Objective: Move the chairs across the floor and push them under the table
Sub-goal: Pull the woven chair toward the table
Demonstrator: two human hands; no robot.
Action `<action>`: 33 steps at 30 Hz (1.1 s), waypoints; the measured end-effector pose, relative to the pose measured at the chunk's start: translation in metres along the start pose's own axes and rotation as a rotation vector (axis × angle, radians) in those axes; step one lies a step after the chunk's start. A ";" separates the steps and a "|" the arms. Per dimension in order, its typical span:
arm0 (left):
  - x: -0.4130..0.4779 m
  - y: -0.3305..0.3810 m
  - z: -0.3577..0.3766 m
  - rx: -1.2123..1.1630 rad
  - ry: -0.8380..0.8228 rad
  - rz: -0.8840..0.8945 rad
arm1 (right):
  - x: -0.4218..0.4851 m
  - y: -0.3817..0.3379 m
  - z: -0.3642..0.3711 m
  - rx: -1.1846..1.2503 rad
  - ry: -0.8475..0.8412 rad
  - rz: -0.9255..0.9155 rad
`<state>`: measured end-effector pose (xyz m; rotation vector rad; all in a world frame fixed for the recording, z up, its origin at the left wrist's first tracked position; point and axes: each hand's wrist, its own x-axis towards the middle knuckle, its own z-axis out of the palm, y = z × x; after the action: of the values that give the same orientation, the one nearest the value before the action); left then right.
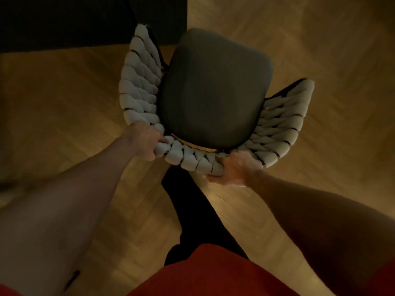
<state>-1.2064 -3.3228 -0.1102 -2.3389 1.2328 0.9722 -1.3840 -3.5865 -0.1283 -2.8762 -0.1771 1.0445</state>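
Chair (213, 88) backrest inside curled fingers (160, 139)

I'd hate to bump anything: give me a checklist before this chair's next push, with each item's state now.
1. Grip of left hand on woven backrest: ok.
2. Grip of right hand on the same backrest: ok.
3. Nothing lying on seat cushion: ok.
4. No obstacle on parquet floor right of the seat: ok.
5. Whether dark surface at top left is the table: cannot tell.
6. All chair legs on the floor: cannot tell, hidden.
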 end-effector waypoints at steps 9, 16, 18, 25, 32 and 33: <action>-0.056 0.044 0.091 -0.185 0.148 -0.120 | -0.017 -0.015 0.024 -0.157 0.070 -0.122; -0.044 0.039 0.105 -0.104 0.209 -0.133 | -0.012 -0.008 0.026 -0.196 0.095 -0.173; -0.045 0.042 0.103 -0.093 0.216 -0.145 | -0.012 -0.008 0.026 -0.224 0.096 -0.194; -0.056 0.071 0.096 -0.212 0.213 -0.252 | -0.011 0.010 0.021 -0.338 0.077 -0.255; -0.045 0.148 0.093 -0.346 0.222 -0.404 | 0.009 0.076 0.005 -0.437 0.049 -0.417; -0.042 0.158 0.090 -0.362 0.215 -0.433 | 0.011 0.085 -0.003 -0.464 0.042 -0.451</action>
<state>-1.3896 -3.3383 -0.1411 -2.8869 0.5963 0.8633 -1.3668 -3.6692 -0.1423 -2.9971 -1.1404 0.9462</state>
